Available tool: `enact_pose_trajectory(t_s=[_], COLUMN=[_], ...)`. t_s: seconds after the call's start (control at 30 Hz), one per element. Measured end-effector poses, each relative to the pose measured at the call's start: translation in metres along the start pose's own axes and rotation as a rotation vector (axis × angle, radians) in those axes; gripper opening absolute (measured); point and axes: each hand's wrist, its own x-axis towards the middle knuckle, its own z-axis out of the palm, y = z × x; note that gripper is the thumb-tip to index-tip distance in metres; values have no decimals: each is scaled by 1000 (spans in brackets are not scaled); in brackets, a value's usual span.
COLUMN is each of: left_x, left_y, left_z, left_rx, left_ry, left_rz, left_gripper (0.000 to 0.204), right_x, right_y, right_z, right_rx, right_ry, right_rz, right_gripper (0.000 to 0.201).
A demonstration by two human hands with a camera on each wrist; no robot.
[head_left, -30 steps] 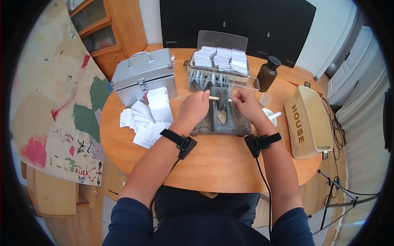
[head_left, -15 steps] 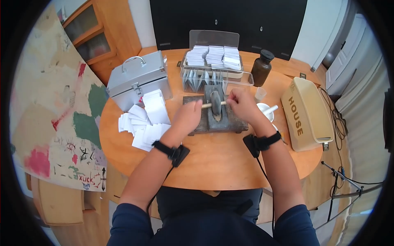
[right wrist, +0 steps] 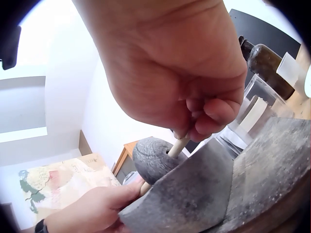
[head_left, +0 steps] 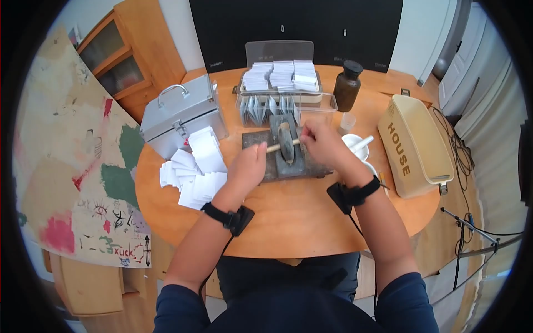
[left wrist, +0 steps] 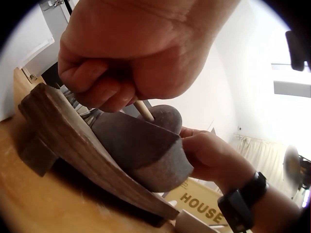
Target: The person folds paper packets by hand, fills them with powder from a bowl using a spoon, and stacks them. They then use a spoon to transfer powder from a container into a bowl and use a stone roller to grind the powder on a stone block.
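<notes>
My left hand (head_left: 249, 166) grips one end of the wooden axle rod (head_left: 275, 148) of a dark stone grinding wheel (head_left: 286, 143). On the other side, my right hand (head_left: 322, 145) holds the rod's opposite end, its fingers curled round it in the right wrist view. The wheel stands on edge in a boat-shaped grey stone trough (head_left: 284, 120), and the rod slopes, lower on the left. Under the trough lies a weathered wooden base (head_left: 255, 139). The inside of the trough is mostly hidden by the wheel.
Left are a silver metal case (head_left: 183, 116) and piled white paper packets (head_left: 205, 152). Behind stand clear boxes of packets (head_left: 277, 77) and a brown bottle (head_left: 347, 89). To the right are a small cup (head_left: 348, 121), a white mortar with pestle (head_left: 362, 144) and a "HOUSE" bin (head_left: 397, 144).
The wheel has rolled along the trough toward my body, both hands moving with it. Its rod has gone from nearly level to sloping down on the left. The head view has shifted slightly.
</notes>
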Motion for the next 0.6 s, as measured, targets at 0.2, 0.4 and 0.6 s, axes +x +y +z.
enact_pose_trajectory(t_s=[0.2,0.4,0.6], left_x=[34,8,27], left_y=[0,1,-13], left_z=[2,2,11], left_rx=[-41,-53,-187], left_ry=[63,33,-6], left_rz=[-5,42,-84], left_gripper=[50,50,51], right_x=[17,-4,4], right_y=[11,12,4], right_z=[8,0,3], right_rx=[40,116,39], right_ry=[76,-63,42], right_rz=[30,32,16], right_gripper=[11,13,11])
